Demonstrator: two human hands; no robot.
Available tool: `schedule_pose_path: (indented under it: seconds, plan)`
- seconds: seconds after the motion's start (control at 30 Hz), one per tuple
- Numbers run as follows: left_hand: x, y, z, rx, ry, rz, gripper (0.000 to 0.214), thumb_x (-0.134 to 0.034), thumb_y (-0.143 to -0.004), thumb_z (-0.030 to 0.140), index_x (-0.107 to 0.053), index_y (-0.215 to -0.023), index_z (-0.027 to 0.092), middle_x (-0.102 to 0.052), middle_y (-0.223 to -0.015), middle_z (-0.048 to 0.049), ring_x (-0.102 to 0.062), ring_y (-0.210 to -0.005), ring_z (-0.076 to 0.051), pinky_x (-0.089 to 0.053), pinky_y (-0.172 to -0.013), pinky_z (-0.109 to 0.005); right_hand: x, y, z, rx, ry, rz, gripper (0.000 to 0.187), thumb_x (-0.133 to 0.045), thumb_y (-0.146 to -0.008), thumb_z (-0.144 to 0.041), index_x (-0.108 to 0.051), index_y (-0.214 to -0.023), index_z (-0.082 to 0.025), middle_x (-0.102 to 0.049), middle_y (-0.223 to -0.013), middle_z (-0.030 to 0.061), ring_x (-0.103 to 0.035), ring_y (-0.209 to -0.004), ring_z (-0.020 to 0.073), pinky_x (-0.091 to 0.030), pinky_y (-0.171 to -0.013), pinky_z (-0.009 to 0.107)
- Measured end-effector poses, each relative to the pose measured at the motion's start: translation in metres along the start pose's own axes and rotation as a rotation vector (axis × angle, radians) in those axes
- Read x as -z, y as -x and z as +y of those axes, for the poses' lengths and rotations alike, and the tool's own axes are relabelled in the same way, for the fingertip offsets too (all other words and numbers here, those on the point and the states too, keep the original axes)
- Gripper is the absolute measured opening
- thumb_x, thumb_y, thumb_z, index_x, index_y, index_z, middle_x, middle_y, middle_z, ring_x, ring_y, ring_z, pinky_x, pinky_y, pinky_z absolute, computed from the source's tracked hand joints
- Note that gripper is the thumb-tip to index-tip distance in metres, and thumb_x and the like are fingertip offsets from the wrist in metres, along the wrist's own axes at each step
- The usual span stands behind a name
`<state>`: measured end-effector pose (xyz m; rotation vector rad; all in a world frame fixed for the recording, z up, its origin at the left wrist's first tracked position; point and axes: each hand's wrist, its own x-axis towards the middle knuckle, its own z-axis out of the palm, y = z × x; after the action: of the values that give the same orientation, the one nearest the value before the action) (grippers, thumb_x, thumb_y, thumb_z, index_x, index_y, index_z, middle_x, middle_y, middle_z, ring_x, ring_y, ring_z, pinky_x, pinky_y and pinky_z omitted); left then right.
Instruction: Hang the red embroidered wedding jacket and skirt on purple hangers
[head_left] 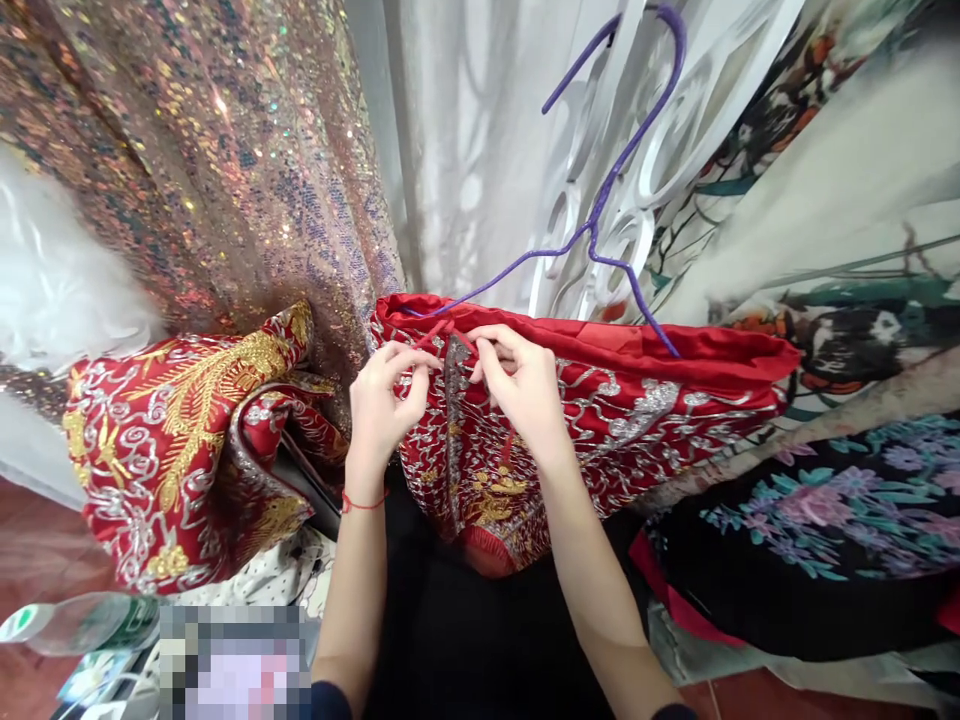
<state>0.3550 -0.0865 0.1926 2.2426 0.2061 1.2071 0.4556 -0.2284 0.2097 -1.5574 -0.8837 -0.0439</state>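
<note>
A red embroidered skirt [637,410] with silver and gold patterns hangs in front of me. Its shiny red waistband is gathered, and a purple hanger [596,215] reaches down inside it. At the top of the skirt, red drawstrings [442,330] come out beside a dark silvery trim strip. My left hand [391,400] pinches one drawstring between thumb and fingers. My right hand [521,385] pinches the other drawstring a short way to the right. Between the hands the strings meet in a loop or crossing; whether it is knotted I cannot tell.
At left lies a red and gold embroidered garment [172,450], below white fluffy material [60,260]. A sequined curtain [225,130] hangs behind it. A plastic bottle [90,622] lies lower left. Black floral fabric [825,530] is at right, near a white scrollwork frame [637,190].
</note>
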Motion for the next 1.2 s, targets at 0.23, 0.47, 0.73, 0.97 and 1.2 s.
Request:
schedule_pose_path:
  seconds: [0.23, 0.47, 0.73, 0.97, 1.2]
  plan:
    - [-0.007, -0.009, 0.006, 0.113, 0.215, 0.508, 0.022, -0.069, -0.088, 0.041, -0.072, -0.081, 0.020, -0.063, -0.076, 0.0010, -0.050, -0.064, -0.009, -0.041, -0.064, -0.024, 0.020, -0.001, -0.004, 0.019, -0.065, -0.347, 0.018, -0.069, -0.086, -0.032, -0.080, -0.096, -0.021, -0.071, -0.075, -0.0015, -0.048, -0.048, 0.0061, -0.040, -0.047, 0.021]
    - [0.009, -0.002, 0.015, 0.049, 0.448, -0.055, 0.019, -0.078, -0.080, 0.042, -0.077, -0.079, 0.022, -0.066, -0.080, -0.0024, -0.055, -0.069, -0.012, -0.043, -0.063, -0.026, 0.015, -0.003, -0.010, 0.099, -0.195, -0.226, 0.024, -0.064, -0.090, -0.038, -0.080, -0.101, -0.023, -0.074, -0.079, 0.0003, -0.050, -0.049, 0.0072, -0.042, -0.046, 0.021]
    - [0.017, -0.002, 0.018, 0.142, 0.417, -0.344, 0.025, -0.080, -0.076, 0.043, -0.073, -0.079, 0.019, -0.064, -0.085, -0.0023, -0.053, -0.071, -0.012, -0.045, -0.064, -0.025, 0.009, -0.005, -0.004, 0.402, 0.031, -0.289, 0.025, -0.055, -0.095, -0.023, -0.078, -0.103, -0.027, -0.072, -0.094, 0.0017, -0.064, -0.080, 0.0137, -0.053, -0.076, 0.029]
    - [0.015, 0.000, 0.017, 0.224, 0.494, -0.389, 0.028, -0.080, -0.075, 0.045, -0.077, -0.085, 0.019, -0.068, -0.085, -0.0043, -0.057, -0.076, -0.016, -0.049, -0.070, -0.028, 0.011, -0.003, 0.003, 0.478, 0.057, -0.336, 0.019, -0.057, -0.097, -0.030, -0.075, -0.104, -0.026, -0.068, -0.099, 0.0031, -0.064, -0.083, 0.0146, -0.054, -0.076, 0.030]
    - [0.011, 0.001, 0.016, 0.323, 0.537, -0.126, 0.030, -0.072, -0.083, 0.049, -0.072, -0.082, 0.019, -0.066, -0.079, -0.0008, -0.056, -0.071, -0.012, -0.048, -0.070, -0.024, 0.010, 0.006, -0.002, 0.367, 0.272, -0.177, 0.020, -0.046, -0.101, -0.027, -0.064, -0.097, -0.022, -0.064, -0.096, 0.0039, -0.059, -0.080, 0.0143, -0.050, -0.074, 0.028]
